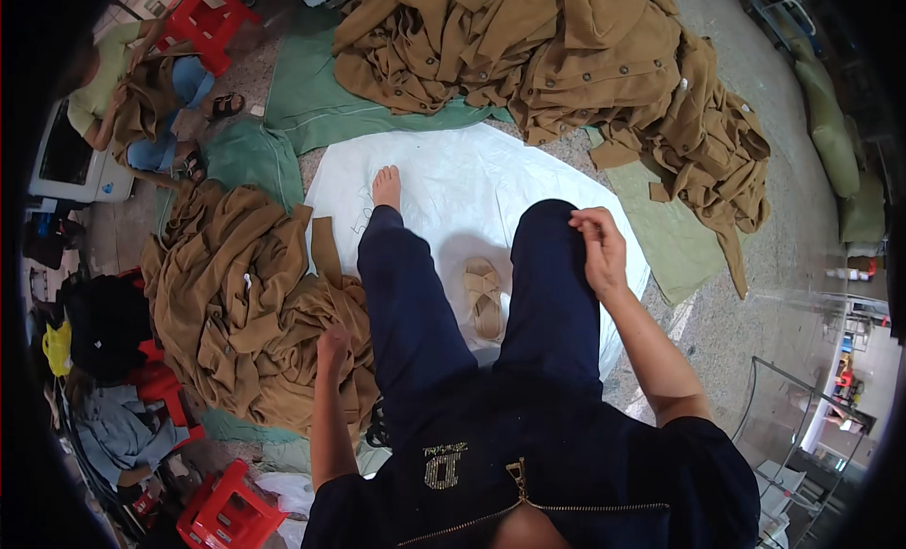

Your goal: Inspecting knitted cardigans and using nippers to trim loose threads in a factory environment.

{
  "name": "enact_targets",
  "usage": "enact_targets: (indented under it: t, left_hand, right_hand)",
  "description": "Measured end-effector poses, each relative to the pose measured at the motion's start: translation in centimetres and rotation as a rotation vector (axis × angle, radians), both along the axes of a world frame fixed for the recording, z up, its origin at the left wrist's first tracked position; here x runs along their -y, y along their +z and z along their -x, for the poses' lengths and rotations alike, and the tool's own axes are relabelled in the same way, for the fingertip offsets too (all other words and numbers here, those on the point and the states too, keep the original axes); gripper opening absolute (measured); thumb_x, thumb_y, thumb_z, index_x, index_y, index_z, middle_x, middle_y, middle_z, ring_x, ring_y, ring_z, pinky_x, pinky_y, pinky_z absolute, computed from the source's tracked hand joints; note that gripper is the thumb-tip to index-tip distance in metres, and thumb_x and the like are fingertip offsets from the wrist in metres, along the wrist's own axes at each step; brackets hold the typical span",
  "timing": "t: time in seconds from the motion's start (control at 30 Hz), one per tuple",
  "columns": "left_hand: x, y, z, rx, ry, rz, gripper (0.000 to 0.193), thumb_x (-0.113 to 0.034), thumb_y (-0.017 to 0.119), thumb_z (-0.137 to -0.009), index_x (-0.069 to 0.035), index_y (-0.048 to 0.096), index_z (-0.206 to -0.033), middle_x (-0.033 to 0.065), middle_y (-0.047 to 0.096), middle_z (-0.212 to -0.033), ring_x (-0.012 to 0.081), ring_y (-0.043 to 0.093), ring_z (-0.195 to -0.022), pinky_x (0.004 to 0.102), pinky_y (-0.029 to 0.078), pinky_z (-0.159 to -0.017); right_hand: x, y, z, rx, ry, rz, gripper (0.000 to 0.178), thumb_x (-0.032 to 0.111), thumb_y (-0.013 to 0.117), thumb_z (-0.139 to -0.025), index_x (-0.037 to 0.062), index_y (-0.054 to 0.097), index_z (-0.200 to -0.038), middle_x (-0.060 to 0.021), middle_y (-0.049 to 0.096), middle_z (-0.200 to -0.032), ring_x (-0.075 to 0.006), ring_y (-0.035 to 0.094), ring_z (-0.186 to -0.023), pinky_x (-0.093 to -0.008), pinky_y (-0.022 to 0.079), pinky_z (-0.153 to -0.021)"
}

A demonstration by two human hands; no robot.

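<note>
My left hand [333, 346] reaches down to the pile of brown coats [255, 304] on my left. It is foreshortened against the cloth, and its fingers are hidden. My right hand [602, 252] is beside my right knee, its fingers bent and pressed together in a pinch. Whatever may be between those fingertips is too small to make out. A brown strip of cloth [325, 247] sticks out of the left pile toward the white sheet [453, 152]. A bigger heap of brown buttoned coats [585, 67] lies ahead of me.
My bare left foot [387, 186] rests on the white sheet; a tan sandal [484, 299] lies between my legs. Green cloths [302, 86] spread under the piles. Red stools [231, 511] stand at left. At far left a seated person [104, 86] handles brown cloth. A metal frame [793, 417] stands right.
</note>
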State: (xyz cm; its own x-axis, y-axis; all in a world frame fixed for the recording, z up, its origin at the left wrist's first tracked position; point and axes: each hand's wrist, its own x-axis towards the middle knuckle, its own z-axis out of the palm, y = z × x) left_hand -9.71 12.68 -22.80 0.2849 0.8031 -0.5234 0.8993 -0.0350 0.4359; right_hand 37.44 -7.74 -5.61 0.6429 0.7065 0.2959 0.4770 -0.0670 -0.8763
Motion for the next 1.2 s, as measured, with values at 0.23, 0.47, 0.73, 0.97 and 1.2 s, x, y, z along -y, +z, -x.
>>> enact_targets:
  t: [0.23,0.47,0.73,0.97,1.2]
  left_hand:
    - [-5.8,16.9,-20.4,0.395,-0.275,-0.585,0.023,-0.005,0.059,-0.088,0.001,0.059,-0.110,0.0169,0.062,-0.098,0.0306,0.061,-0.092,0.0362,0.048,-0.080]
    - [-3.0,18.3,-30.0,0.354,-0.920,-0.015,0.047,-0.008,0.070,-0.076,-0.005,0.057,-0.121,0.0174,0.063,-0.103,0.0336,0.062,-0.091,0.0395,0.049,-0.084]
    - [-5.6,19.3,-32.0,0.234,-0.840,0.006,0.044,-0.006,0.071,-0.075,0.000,0.057,-0.115,0.0145,0.063,-0.095,0.0308,0.061,-0.085,0.0391,0.049,-0.077]
    - [-5.8,20.1,-33.1,0.117,-0.812,0.134,0.045,-0.003,0.074,-0.070,-0.003,0.058,-0.112,0.0151,0.064,-0.101,0.0337,0.063,-0.090,0.0399,0.051,-0.078]
    - [-5.9,20.0,-33.1,0.112,-0.790,0.121,0.045,-0.003,0.076,-0.069,-0.002,0.059,-0.112,0.0153,0.065,-0.101,0.0335,0.063,-0.091,0.0394,0.052,-0.079]
  right_hand:
    - [-4.3,-5.8,-13.1,0.145,-0.160,0.593,0.029,0.031,0.046,-0.099,0.0057,0.044,-0.111,-0.0181,0.060,-0.078,-0.0364,0.061,-0.074,-0.0438,0.047,-0.069]
    - [-13.4,-18.1,-27.2,0.426,-0.211,0.516,0.024,0.024,0.053,-0.093,0.0052,0.045,-0.107,-0.0212,0.057,-0.106,-0.0437,0.057,-0.093,-0.0503,0.046,-0.075]
    - [-17.9,-24.1,-31.7,0.823,-0.208,0.584,0.021,0.016,0.059,-0.088,0.0065,0.049,-0.104,-0.0132,0.051,-0.091,-0.0328,0.061,-0.083,-0.0437,0.051,-0.066]
    - [-18.3,-24.7,-31.9,0.951,-0.187,0.489,0.021,0.015,0.058,-0.088,0.0057,0.052,-0.107,-0.0101,0.051,-0.089,-0.0263,0.061,-0.078,-0.0390,0.051,-0.064]
    - [-18.9,-25.1,-32.1,1.055,-0.184,0.550,0.025,0.011,0.055,-0.084,0.0053,0.053,-0.108,-0.0081,0.050,-0.088,-0.0224,0.060,-0.078,-0.0342,0.051,-0.066]
